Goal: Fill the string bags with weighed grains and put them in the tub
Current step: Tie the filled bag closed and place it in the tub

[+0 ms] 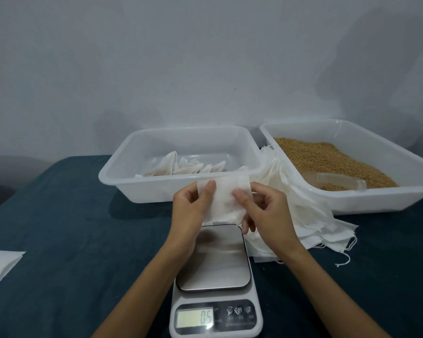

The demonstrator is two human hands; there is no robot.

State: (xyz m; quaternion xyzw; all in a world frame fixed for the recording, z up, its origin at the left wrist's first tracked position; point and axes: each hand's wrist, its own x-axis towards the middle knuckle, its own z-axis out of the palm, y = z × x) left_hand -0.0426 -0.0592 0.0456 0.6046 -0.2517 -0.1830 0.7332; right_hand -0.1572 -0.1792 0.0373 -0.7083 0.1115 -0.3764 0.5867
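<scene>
Both hands raised, pinching — forearms bare

The left hand (189, 211) and right hand (266, 213) meet at centre, thumbs pointing toward 12 o'clock — forearms enter from 6 and 5 o'clock, the right's lower fingers hanging loosely curled.

- My right hand (261, 211) covers the empty bag's (224, 198) right edge.
- The grain tub (303, 191) runs off the right edge.
- A white sheet (0, 267) is cut off at left.
- The scale's (216, 318) button labels are too small to read.
</scene>
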